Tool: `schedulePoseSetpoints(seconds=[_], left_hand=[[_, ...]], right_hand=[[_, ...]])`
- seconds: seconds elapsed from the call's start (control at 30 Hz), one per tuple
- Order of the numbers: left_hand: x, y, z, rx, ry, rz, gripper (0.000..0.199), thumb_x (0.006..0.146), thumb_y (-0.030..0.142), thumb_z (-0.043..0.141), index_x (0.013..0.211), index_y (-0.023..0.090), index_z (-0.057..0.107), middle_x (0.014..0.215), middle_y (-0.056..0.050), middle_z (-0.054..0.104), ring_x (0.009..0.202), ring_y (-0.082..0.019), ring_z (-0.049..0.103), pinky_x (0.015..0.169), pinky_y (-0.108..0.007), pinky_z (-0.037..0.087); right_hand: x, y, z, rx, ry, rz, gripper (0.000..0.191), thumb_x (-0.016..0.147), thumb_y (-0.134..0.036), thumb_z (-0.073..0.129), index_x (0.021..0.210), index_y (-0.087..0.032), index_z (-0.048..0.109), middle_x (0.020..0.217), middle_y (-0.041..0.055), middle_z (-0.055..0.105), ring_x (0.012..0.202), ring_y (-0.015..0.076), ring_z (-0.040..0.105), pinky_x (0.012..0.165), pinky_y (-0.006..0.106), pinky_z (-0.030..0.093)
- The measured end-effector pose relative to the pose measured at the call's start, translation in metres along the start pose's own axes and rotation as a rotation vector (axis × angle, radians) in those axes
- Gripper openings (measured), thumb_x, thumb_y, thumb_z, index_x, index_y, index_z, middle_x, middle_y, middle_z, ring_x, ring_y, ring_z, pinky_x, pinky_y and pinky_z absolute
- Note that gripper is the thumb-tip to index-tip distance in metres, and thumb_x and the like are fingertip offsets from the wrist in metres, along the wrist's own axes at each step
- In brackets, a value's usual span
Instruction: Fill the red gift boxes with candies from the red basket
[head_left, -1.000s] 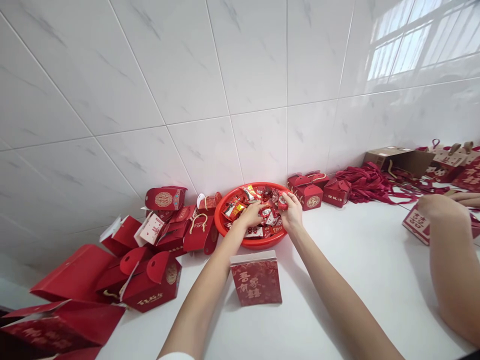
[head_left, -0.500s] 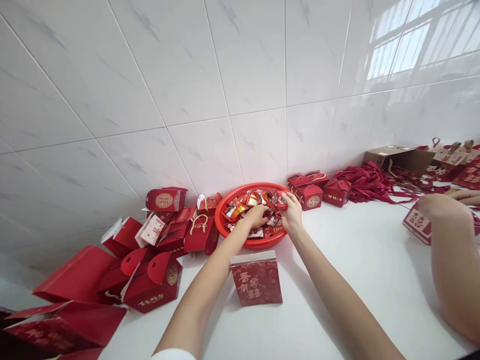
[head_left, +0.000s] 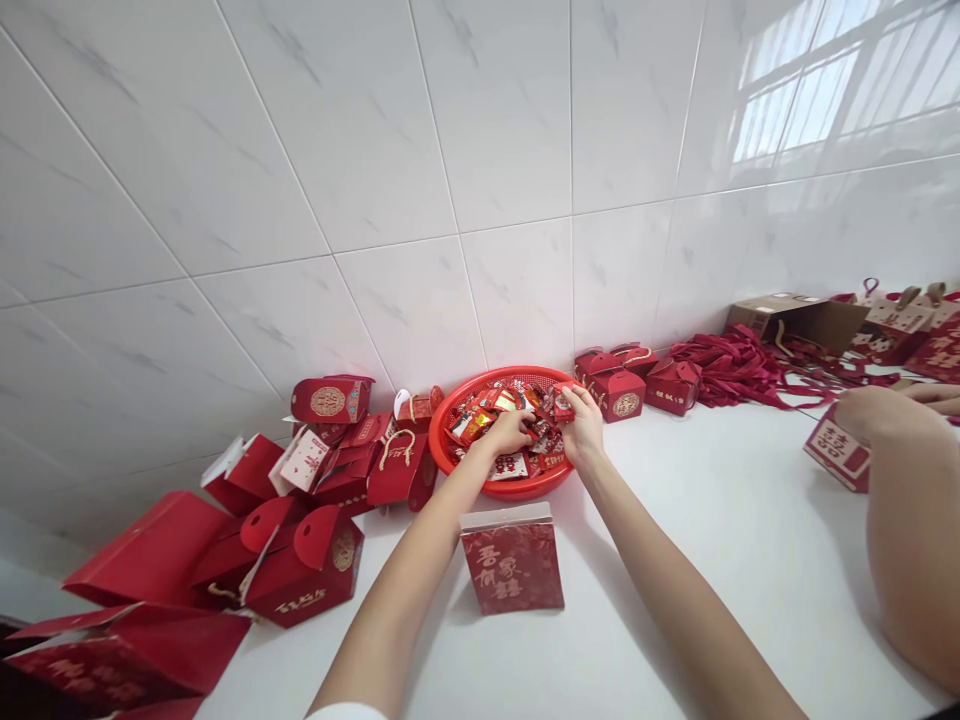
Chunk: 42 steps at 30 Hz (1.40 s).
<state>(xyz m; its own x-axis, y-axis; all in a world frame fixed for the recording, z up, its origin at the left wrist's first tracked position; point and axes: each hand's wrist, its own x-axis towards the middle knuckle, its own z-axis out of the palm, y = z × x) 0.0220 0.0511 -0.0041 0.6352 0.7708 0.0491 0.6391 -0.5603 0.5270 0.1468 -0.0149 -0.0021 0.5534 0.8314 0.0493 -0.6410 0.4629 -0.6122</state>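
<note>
A red plastic basket [head_left: 444,462] holds a heap of wrapped candies [head_left: 478,425] in red, gold and white. My left hand [head_left: 510,433] reaches into the heap with its fingers curled down among the wrappers; what they grip, if anything, is hidden. At the basket's right rim, my right hand [head_left: 583,425] pinches a small red wrapped candy [head_left: 562,404] between thumb and fingers. A dark red gift box [head_left: 512,565] with gold characters stands upright on the white table, in front of the basket and between my forearms.
Folded red gift boxes [head_left: 307,570] crowd the table's left side. Smaller red boxes [head_left: 622,392], a pile of dark red ribbons [head_left: 731,365] and a cardboard box [head_left: 787,312] line the tiled wall. At right, another person's hand [head_left: 892,415] is beside a red-and-white box [head_left: 836,448].
My left hand has shifted slightly among the candies, and some wrappers around it lie differently. My right hand keeps its pinch on the candy with little movement.
</note>
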Motion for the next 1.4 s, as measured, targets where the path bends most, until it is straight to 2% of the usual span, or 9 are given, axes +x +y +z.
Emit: schedulePoseSetpoints(seconds=[0.1, 0.23, 0.37, 0.47, 0.57, 0.77, 1.0, 1.4], left_hand=[[-0.002, -0.004, -0.005, -0.185, 0.102, -0.025, 0.042, 0.067, 0.001, 0.061, 0.104, 0.015, 0.072, 0.070, 0.001, 0.068, 0.064, -0.014, 0.063, 0.060, -0.021, 0.049], [-0.004, -0.010, -0.012, -0.416, 0.289, 0.034, 0.035, 0.066, 0.003, 0.061, 0.097, 0.015, 0.074, 0.067, 0.001, 0.068, 0.061, -0.013, 0.062, 0.062, -0.023, 0.050], [-0.003, -0.011, -0.017, -0.531, 0.463, 0.100, 0.028, 0.068, 0.007, 0.061, 0.091, 0.016, 0.075, 0.077, -0.003, 0.074, 0.070, -0.015, 0.066, 0.072, -0.028, 0.055], [-0.003, -0.007, -0.018, -0.578, 0.540, 0.139, 0.018, 0.072, 0.015, 0.066, 0.087, 0.017, 0.076, 0.088, -0.006, 0.076, 0.083, -0.019, 0.070, 0.082, -0.034, 0.057], [-0.004, -0.005, -0.018, -0.604, 0.560, 0.135, 0.013, 0.074, 0.022, 0.069, 0.085, 0.017, 0.075, 0.091, -0.008, 0.077, 0.092, -0.024, 0.071, 0.091, -0.041, 0.055], [-0.005, -0.003, -0.018, -0.638, 0.563, 0.141, 0.018, 0.078, 0.025, 0.068, 0.093, 0.019, 0.076, 0.101, -0.009, 0.077, 0.104, -0.026, 0.070, 0.102, -0.046, 0.051], [-0.009, 0.000, -0.021, -0.654, 0.558, 0.139, 0.019, 0.079, 0.027, 0.065, 0.092, 0.019, 0.076, 0.102, -0.008, 0.077, 0.107, -0.026, 0.068, 0.102, -0.045, 0.050], [-0.014, 0.009, -0.025, -0.638, 0.511, 0.159, 0.023, 0.080, 0.031, 0.065, 0.095, 0.018, 0.077, 0.097, -0.007, 0.078, 0.102, -0.024, 0.069, 0.099, -0.041, 0.051]], right_hand=[[-0.002, -0.001, 0.002, 0.001, 0.014, 0.000, 0.028, 0.052, -0.030, 0.083, 0.072, -0.020, 0.066, 0.072, -0.0040, 0.069, 0.063, 0.0121, 0.059, 0.054, 0.022, 0.045], [-0.003, -0.002, 0.003, -0.002, 0.021, 0.001, 0.027, 0.052, -0.030, 0.081, 0.072, -0.021, 0.067, 0.071, -0.0041, 0.069, 0.062, 0.0124, 0.059, 0.051, 0.022, 0.043], [-0.002, -0.002, 0.003, -0.005, 0.022, -0.010, 0.025, 0.053, -0.028, 0.080, 0.071, -0.021, 0.065, 0.072, -0.0041, 0.069, 0.063, 0.0123, 0.059, 0.052, 0.022, 0.042], [-0.003, -0.003, 0.004, -0.010, 0.022, -0.005, 0.024, 0.053, -0.029, 0.080, 0.071, -0.021, 0.065, 0.072, -0.0038, 0.070, 0.064, 0.0133, 0.060, 0.053, 0.023, 0.044], [-0.004, -0.004, 0.004, -0.013, 0.019, 0.003, 0.024, 0.053, -0.029, 0.079, 0.071, -0.022, 0.065, 0.072, -0.0036, 0.070, 0.065, 0.0142, 0.061, 0.054, 0.024, 0.045], [-0.004, -0.004, 0.004, -0.015, -0.002, 0.014, 0.022, 0.054, -0.027, 0.079, 0.070, -0.022, 0.065, 0.076, -0.0030, 0.072, 0.070, 0.0152, 0.064, 0.061, 0.025, 0.050], [-0.005, -0.005, 0.005, -0.026, -0.028, 0.034, 0.020, 0.056, -0.027, 0.078, 0.069, -0.022, 0.065, 0.077, -0.0020, 0.073, 0.074, 0.0175, 0.065, 0.062, 0.027, 0.051], [-0.005, -0.004, 0.002, -0.064, -0.086, 0.056, 0.020, 0.057, -0.027, 0.082, 0.072, -0.021, 0.070, 0.076, -0.0011, 0.072, 0.070, 0.0161, 0.064, 0.063, 0.026, 0.052]])
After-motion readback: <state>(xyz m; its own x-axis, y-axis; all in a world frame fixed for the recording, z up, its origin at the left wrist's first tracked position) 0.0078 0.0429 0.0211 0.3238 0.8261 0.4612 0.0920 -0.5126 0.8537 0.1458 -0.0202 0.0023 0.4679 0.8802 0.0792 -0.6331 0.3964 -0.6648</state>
